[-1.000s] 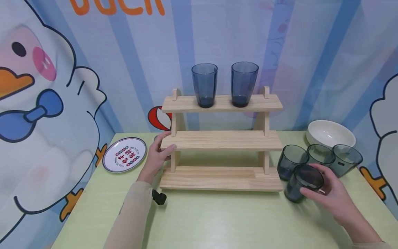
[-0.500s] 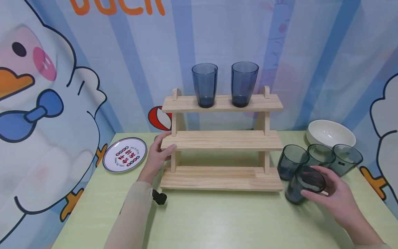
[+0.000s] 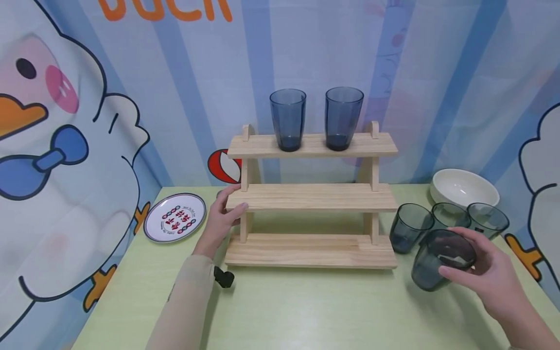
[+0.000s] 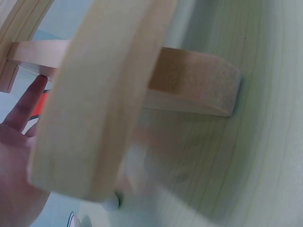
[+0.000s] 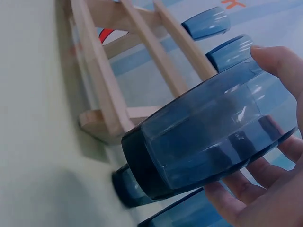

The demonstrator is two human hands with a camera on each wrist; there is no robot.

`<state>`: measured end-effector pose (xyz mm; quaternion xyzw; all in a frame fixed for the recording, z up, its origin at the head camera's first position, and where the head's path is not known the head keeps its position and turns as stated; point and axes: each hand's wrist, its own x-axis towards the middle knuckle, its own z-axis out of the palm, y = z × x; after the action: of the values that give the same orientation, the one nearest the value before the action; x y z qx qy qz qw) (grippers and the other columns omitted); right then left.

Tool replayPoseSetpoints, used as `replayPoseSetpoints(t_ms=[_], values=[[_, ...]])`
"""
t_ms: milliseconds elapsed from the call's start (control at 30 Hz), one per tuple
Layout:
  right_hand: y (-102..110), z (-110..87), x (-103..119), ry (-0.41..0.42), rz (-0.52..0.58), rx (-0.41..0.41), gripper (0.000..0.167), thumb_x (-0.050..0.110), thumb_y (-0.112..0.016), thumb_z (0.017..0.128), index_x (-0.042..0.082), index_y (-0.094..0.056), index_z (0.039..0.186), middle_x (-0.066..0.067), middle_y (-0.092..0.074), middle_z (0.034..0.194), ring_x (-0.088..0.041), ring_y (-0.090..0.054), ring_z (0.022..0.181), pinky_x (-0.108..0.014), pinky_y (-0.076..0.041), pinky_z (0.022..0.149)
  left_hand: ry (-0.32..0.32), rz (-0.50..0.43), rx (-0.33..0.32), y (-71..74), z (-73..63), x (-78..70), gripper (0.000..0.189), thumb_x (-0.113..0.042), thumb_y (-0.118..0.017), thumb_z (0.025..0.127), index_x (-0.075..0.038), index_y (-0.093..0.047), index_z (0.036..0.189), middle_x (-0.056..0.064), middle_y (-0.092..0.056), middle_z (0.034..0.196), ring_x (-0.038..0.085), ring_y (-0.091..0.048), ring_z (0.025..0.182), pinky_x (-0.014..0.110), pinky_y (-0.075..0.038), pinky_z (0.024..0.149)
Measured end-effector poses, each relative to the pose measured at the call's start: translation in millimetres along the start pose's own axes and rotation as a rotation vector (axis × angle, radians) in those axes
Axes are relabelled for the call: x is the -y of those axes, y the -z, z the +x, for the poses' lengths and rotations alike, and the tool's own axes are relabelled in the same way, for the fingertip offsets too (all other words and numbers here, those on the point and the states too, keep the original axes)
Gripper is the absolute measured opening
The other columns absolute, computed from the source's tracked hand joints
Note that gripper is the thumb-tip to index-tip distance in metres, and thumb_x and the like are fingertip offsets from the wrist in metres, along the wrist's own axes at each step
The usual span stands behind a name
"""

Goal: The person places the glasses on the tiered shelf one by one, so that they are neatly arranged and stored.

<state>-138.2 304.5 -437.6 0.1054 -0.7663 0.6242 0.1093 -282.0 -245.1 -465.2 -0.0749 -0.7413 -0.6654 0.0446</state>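
Observation:
My right hand (image 3: 496, 279) holds a dark blue-grey glass tumbler (image 3: 428, 267), thumb on the near side and fingers round the far side. The tumbler leans, base to the left, above its shadow on the table; the right wrist view shows its thick dark base (image 5: 142, 163). At the left end of a three-tier wooden display rack (image 3: 312, 197), my left hand (image 3: 217, 224) grips the middle shelf, thumb at its front edge. In the left wrist view that shelf end (image 4: 94, 109) covers part of the hand. Two tumblers, left (image 3: 288, 121) and right (image 3: 343, 119), stand upright on the top shelf.
Three more tumblers, left (image 3: 409, 228), middle (image 3: 450, 215) and right (image 3: 487, 219), stand close together right of the rack. Behind them is a white bowl (image 3: 463, 187). A plate with red lettering (image 3: 175, 218) lies at the left. A printed cloth (image 3: 183, 87) hangs behind the table.
My right hand has lifted the tumbler off the table and moved it slightly right and nearer, tilting it more. The left hand and the rack stay where they were.

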Motion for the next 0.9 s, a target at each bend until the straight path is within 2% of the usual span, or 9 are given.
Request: replayPoseSetpoints(t_ms=[100,300,367,633,900], values=[[-0.8,2.2,9.1,0.028,0.012,0.001,0.078,-0.022,-0.074,0.083,0.004,-0.049,0.152,0.007,-0.064,0.130,-0.002,-0.065,0.112,-0.016,-0.057,0.080,0.001,-0.002,0.000,0.1,-0.8,-0.7,0.059,-0.022,-0.071,0.101,-0.026,-0.049,0.155,0.012,-0.049,0.151,0.029,-0.065,0.108,0.034,-0.061,0.081],[-8.5,8.1,29.1,0.032,-0.120,-0.009,0.079,-0.016,-0.078,0.084,0.008,-0.050,0.153,0.010,-0.063,0.131,0.001,-0.065,0.111,-0.015,-0.057,0.078,-0.007,0.022,-0.010,1.0,0.8,1.9,0.057,-0.024,-0.071,0.102,-0.026,-0.050,0.155,0.013,-0.052,0.148,0.025,-0.065,0.105,0.032,-0.060,0.078],[-13.4,11.4,34.9,0.034,-0.128,-0.020,0.079,-0.015,-0.080,0.084,0.009,-0.050,0.153,0.009,-0.063,0.131,0.000,-0.065,0.111,-0.016,-0.058,0.078,-0.006,0.025,-0.011,1.3,1.0,2.5,0.056,-0.024,-0.070,0.102,-0.026,-0.051,0.154,0.013,-0.052,0.149,0.025,-0.065,0.104,0.032,-0.060,0.077],[-34.8,26.8,46.4,0.096,0.149,-0.014,0.076,-0.024,-0.073,0.083,0.002,-0.052,0.151,0.002,-0.070,0.128,-0.007,-0.067,0.114,-0.016,-0.057,0.085,0.017,0.018,-0.008,0.2,-1.1,-0.1,0.058,-0.024,-0.071,0.102,-0.029,-0.049,0.156,0.011,-0.049,0.152,0.025,-0.064,0.107,0.032,-0.059,0.078],[-59.9,49.3,56.1,0.111,0.206,0.045,0.073,-0.021,-0.072,0.086,0.006,-0.053,0.151,-0.002,-0.068,0.129,-0.011,-0.066,0.115,-0.018,-0.058,0.084,0.009,0.008,-0.007,-0.1,1.1,1.0,0.057,-0.023,-0.070,0.102,-0.027,-0.049,0.155,0.014,-0.051,0.149,0.026,-0.065,0.106,0.032,-0.060,0.078]])
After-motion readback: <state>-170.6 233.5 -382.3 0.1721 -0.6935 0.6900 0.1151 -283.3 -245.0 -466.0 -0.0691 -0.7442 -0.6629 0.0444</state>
